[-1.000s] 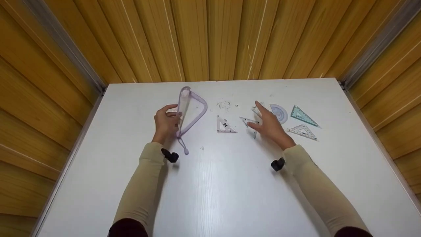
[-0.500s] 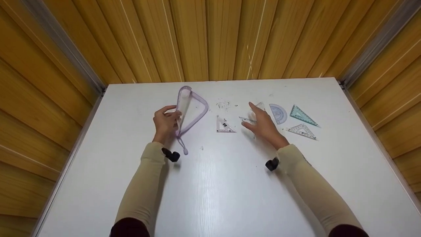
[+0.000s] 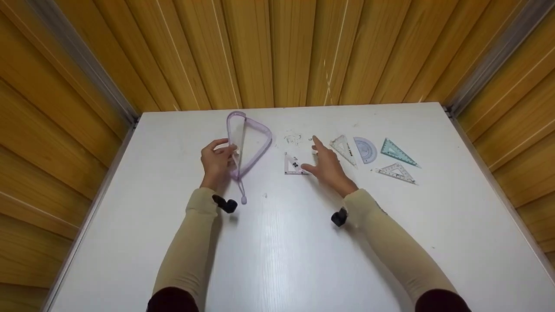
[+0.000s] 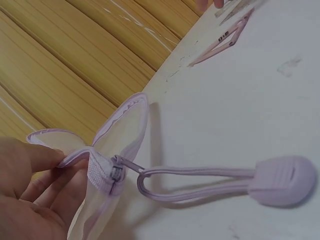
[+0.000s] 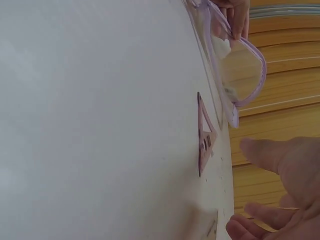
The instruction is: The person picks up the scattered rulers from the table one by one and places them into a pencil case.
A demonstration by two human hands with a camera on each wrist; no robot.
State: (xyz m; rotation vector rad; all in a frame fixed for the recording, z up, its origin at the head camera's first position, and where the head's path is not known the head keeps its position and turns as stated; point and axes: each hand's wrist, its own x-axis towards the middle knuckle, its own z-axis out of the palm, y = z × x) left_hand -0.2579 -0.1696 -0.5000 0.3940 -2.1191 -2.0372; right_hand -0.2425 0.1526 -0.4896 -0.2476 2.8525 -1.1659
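My left hand [image 3: 215, 164] pinches the edge of a clear zip pouch [image 3: 260, 154] with lavender trim, its mouth spread apart. A lavender zipper pull [image 4: 282, 181] on a cord hangs from it in the left wrist view. My right hand [image 3: 330, 170] hovers with thumb and fingers spread, holding nothing. Below its thumb lies a small pinkish clear set square [image 3: 293, 172], which also shows in the right wrist view. Another set square [image 5: 212, 229] sits at the bottom of that view, hidden under the hand in the head view.
Right of my right hand lie a clear set square [image 3: 344, 150], a bluish protractor [image 3: 365, 150], a green set square [image 3: 399, 152] and a whitish set square [image 3: 397, 173]. The white table [image 3: 277, 242] meets yellow slatted panels [image 3: 295, 52] behind. Small dark crumbs [image 3: 292, 139] dot the surface.
My right hand has moved left, from over the middle set square to the pinkish one, uncovering the clear set square. My left hand stays put while the pouch's mouth has tilted slightly left.
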